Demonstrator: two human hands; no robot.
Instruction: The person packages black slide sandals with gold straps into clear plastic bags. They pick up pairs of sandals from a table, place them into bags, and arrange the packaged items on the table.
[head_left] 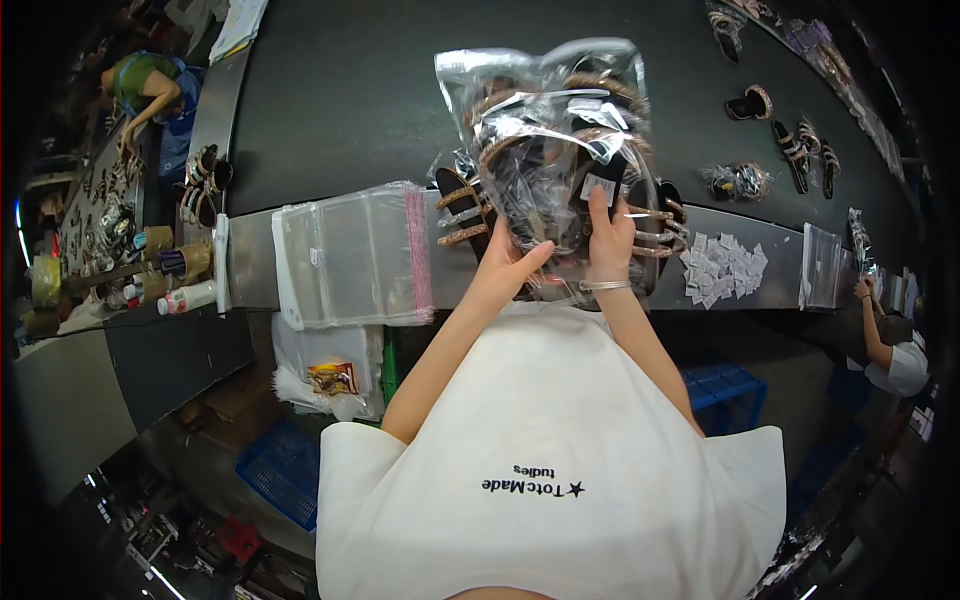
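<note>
A clear plastic bag of sandals (545, 130) is held up in front of me, over the near edge of the dark work surface. The strappy sandals inside have glittery bands, partly hidden by glare on the film. My left hand (505, 268) grips the bag's lower left side, thumb across its front. On the lower right, my right hand (610, 238) is closed on it, its thumb by a small white label (598, 190). Beside the bag lie a loose sandal (462, 212) on the left and another sandal (655, 225) on the right, each partly covered by it.
Left of my hands lies a stack of clear bags (350, 258) with pink edges. A heap of small white labels (722, 268) is on the right. Farther right are loose sandals (790, 155) and a wrapped pair (738, 181). One person (150, 95) works far left, another (895, 350) far right.
</note>
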